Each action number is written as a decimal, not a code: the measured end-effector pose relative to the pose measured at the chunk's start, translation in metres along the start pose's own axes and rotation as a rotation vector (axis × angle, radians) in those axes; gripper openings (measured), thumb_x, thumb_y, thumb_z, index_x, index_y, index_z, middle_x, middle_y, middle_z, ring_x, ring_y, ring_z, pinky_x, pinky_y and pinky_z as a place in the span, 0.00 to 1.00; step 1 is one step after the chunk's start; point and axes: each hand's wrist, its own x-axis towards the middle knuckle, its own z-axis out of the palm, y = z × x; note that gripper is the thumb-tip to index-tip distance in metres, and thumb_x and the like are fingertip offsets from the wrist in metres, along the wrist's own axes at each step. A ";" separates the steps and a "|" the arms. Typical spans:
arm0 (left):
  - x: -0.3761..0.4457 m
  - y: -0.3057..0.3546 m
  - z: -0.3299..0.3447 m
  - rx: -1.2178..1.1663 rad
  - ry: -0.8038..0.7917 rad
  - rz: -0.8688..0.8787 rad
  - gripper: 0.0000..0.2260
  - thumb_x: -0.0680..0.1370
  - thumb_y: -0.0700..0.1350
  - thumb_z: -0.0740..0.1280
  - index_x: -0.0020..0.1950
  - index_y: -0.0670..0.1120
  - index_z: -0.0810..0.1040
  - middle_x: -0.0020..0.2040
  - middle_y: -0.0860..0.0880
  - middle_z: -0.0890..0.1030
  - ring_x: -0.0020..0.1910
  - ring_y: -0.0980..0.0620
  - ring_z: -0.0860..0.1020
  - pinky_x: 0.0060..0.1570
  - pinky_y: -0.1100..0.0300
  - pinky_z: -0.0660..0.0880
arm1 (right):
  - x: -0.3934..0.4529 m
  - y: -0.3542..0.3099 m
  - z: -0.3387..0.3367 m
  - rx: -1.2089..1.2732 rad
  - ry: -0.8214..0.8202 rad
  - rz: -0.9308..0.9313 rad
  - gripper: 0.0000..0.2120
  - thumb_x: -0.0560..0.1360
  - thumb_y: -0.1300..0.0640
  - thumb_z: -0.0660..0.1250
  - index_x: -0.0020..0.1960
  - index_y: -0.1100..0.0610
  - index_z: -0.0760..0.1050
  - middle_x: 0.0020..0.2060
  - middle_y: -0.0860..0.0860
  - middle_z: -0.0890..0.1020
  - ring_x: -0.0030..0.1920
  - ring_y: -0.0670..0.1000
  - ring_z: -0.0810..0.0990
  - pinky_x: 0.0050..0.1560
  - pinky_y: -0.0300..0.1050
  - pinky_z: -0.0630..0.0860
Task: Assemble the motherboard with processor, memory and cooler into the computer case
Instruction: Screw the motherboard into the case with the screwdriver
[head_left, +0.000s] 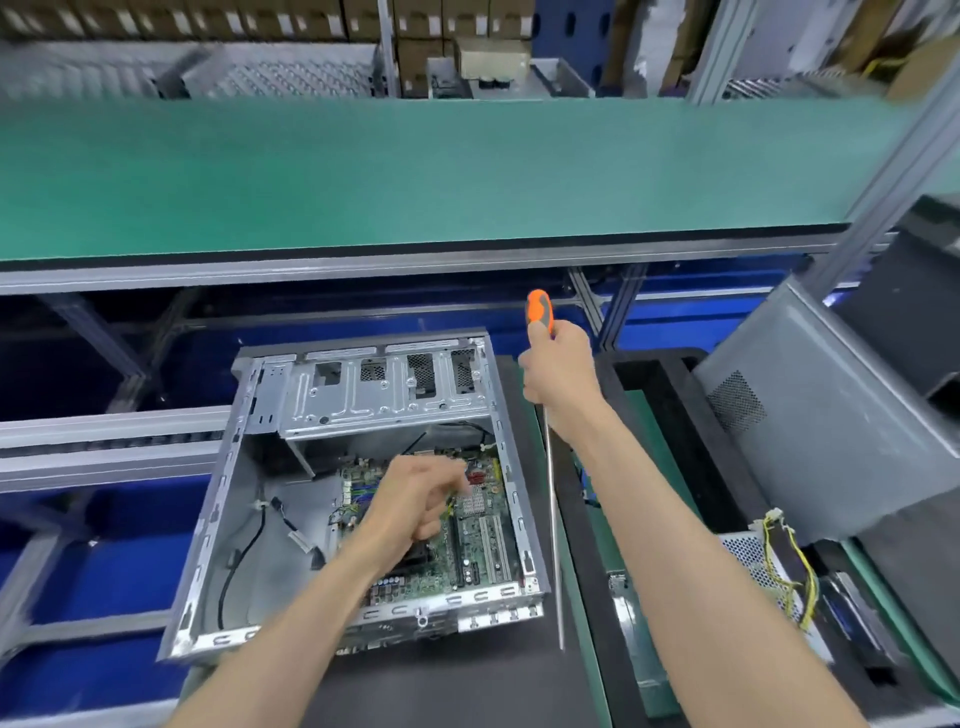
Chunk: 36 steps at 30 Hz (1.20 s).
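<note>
An open silver computer case (244, 519) lies on a black mat, its drive cage at the far end. A green motherboard (483, 540) sits inside the case at the right. My left hand (415, 499) hovers over the board with fingers curled and fingertips pinched together; whether it holds something small is hidden. My right hand (558, 374) grips the orange and grey handle of a long screwdriver (553, 519). The shaft points down toward me, just right of the case. Processor, memory and cooler are not visible.
A green shelf (415, 166) spans the bench above the case. To the right stand a grey case panel (831, 415), a black foam tray (691, 467) and a power supply with yellow wires (789, 566). Loose black cables (249, 551) lie on the case floor at left.
</note>
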 end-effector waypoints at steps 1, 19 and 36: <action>-0.004 0.005 0.001 -0.004 -0.082 0.029 0.16 0.79 0.51 0.68 0.43 0.40 0.84 0.24 0.51 0.64 0.21 0.51 0.57 0.20 0.62 0.57 | -0.001 -0.007 0.011 0.037 0.017 0.016 0.12 0.84 0.52 0.54 0.42 0.53 0.63 0.30 0.49 0.66 0.25 0.48 0.61 0.25 0.42 0.60; -0.010 -0.003 -0.092 -0.501 0.190 -0.160 0.16 0.81 0.47 0.65 0.39 0.38 0.79 0.25 0.53 0.59 0.21 0.56 0.55 0.18 0.64 0.54 | -0.080 0.019 0.126 0.643 0.062 0.182 0.20 0.84 0.51 0.58 0.34 0.55 0.65 0.24 0.48 0.59 0.22 0.47 0.54 0.22 0.38 0.52; -0.015 -0.019 -0.107 -1.144 0.114 -0.122 0.32 0.65 0.24 0.48 0.69 0.29 0.68 0.65 0.31 0.76 0.65 0.34 0.76 0.67 0.43 0.70 | -0.089 -0.015 0.144 0.849 0.080 -0.304 0.18 0.79 0.56 0.58 0.31 0.56 0.63 0.23 0.49 0.55 0.24 0.47 0.52 0.27 0.36 0.54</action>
